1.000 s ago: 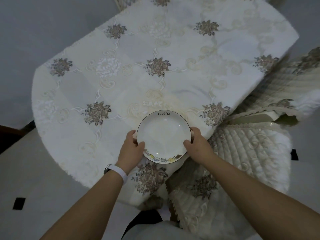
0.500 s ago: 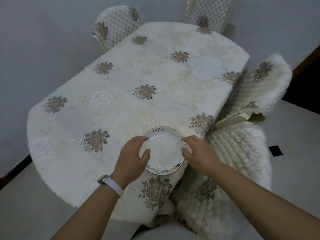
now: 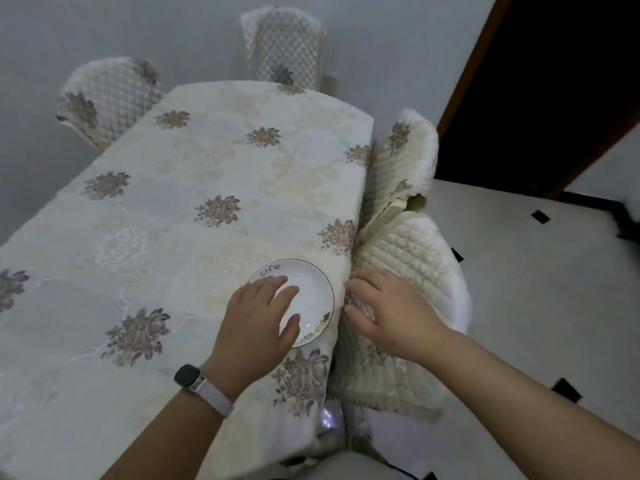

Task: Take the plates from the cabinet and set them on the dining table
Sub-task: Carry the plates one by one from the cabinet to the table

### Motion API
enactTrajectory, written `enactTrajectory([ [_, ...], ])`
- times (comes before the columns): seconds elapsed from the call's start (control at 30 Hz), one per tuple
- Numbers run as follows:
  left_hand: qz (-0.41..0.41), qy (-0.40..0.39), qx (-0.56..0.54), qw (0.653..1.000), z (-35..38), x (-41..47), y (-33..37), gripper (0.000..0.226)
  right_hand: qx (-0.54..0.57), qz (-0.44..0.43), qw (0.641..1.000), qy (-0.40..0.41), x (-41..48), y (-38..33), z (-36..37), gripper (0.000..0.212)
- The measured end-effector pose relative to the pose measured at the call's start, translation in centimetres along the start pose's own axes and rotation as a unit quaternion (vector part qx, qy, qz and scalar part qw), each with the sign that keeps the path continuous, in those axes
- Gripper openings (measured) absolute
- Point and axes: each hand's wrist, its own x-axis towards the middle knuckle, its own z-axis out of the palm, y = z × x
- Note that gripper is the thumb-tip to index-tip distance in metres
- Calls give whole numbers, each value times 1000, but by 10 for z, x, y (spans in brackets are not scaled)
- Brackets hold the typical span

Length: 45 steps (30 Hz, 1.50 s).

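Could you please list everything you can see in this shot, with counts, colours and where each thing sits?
White round plate with a dark rim and "life" lettering: one, white, near right edge of the table.
Dining table under an embroidered floral cloth: one, cream, centre and left.
Quilted chair covers: four, cream, one far left, one at the far end, two along the table's right side.
Doorway with a wooden frame: one, dark with brown frame, upper right.
Tiled floor: pale with small black squares, right.
Smartwatch: one, dark face, pale band, left wrist.
Left hand: open, fingers over the plate.
Right hand: open, over the nearest chair cover.
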Motion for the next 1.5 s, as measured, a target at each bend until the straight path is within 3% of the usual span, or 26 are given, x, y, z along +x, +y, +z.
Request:
enactTrajectory([
  [0.3, 108, -52, -64, 991, 13, -14, 37, 42, -52, 120, 991, 30, -87, -23, -3, 44],
  [0.77, 261, -72, -96, 958, 9, -21, 159, 41, -83, 262, 954, 119, -220, -5, -27, 44],
  [1.17, 403, -95, -83, 907, 17, -75, 355, 42, -98, 370, 912, 145, -433, 28, -57, 49],
  [1.5, 513, -110, -77, 848, 35, -142, 534, 47, -89, 505, 842, 167, -631, 36, -64, 52],
])
